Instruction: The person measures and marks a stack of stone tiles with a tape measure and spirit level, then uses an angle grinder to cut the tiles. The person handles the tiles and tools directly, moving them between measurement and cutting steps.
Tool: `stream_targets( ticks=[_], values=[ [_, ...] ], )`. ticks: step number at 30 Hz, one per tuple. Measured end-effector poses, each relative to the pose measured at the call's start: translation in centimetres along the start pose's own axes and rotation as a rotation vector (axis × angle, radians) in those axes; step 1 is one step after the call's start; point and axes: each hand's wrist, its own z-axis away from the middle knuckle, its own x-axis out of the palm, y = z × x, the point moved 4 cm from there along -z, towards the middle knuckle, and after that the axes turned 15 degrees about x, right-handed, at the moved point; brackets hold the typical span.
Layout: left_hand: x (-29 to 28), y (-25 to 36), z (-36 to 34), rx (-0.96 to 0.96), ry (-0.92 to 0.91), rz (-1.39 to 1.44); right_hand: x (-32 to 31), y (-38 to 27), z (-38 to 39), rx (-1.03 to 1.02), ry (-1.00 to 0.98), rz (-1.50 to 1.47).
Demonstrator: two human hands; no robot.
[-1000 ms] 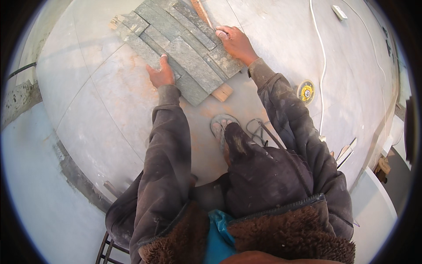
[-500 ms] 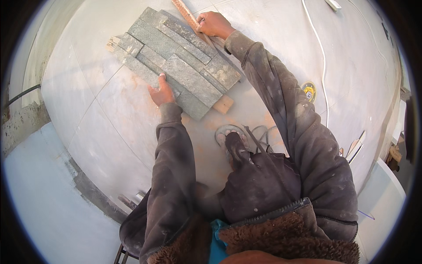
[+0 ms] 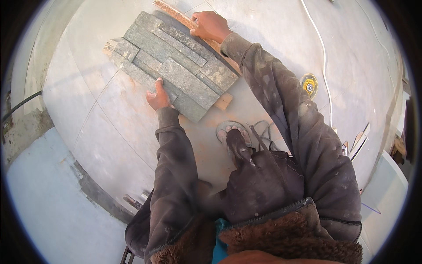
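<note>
A grey-green stone cladding panel [image 3: 176,66], built of stepped strips, lies at a slant above my feet. At its near long edge is my left hand [image 3: 159,97], the thumb on top and the fingers bent out of sight at the edge. Beyond the far long edge, my right hand [image 3: 212,26] is closed around a long, worn orange-red bar [image 3: 173,14]. The bar runs beside that edge, and my sleeve hides a stretch of it. Pale wood pieces [image 3: 223,101] stick out from beneath the panel at its ends.
A yellow-centred cutting disc [image 3: 309,85] lies on the tiled floor [image 3: 105,119] to the right, near a white cable [image 3: 324,57]. My sandalled foot [image 3: 233,132] is just below the panel, beside a loose strap [image 3: 266,132]. Thin tools [image 3: 359,143] lie farther right.
The orange-red bar has shifted lengthwise and now lies more nearly along the panel's far edge. My right hand has moved slightly left with it. My left hand stays at the near edge.
</note>
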Motion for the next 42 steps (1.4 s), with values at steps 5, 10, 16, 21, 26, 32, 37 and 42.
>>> stream_targets(
  ticks=[5, 10, 16, 21, 26, 32, 37, 42],
  values=[
    [0.7, 1.0, 0.7, -0.003, -0.098, 0.219, 0.4, -0.1, -1.5, 0.005, -0.003, 0.015],
    [0.3, 0.0, 0.4, -0.094, -0.107, 0.119, 1.5, 0.2, -2.4, 0.023, 0.028, 0.137],
    [0.7, -0.8, -0.1, -0.065, -0.065, 0.072, 0.6, 0.5, -3.5, 0.17, -0.197, 0.143],
    [0.5, -1.2, -0.2, -0.018, -0.03, 0.054, 0.3, -0.8, -2.9, 0.181, -0.182, 0.118],
    [0.2, -2.9, -0.7, -0.103, -0.108, 0.048, 2.1, -0.1, -2.6, 0.13, -0.08, -0.039],
    [0.0, -3.2, -0.6, -0.078, -0.093, 0.018, 2.5, 0.0, -2.5, 0.048, -0.11, -0.289],
    [0.4, -2.4, -0.5, -0.112, -0.119, 0.079, 3.5, -0.5, -2.0, -0.049, -0.034, -0.144],
    [0.2, -2.4, -0.5, -0.063, -0.083, -0.03, 3.7, -0.2, -2.1, -0.063, -0.012, -0.106]
  ],
)
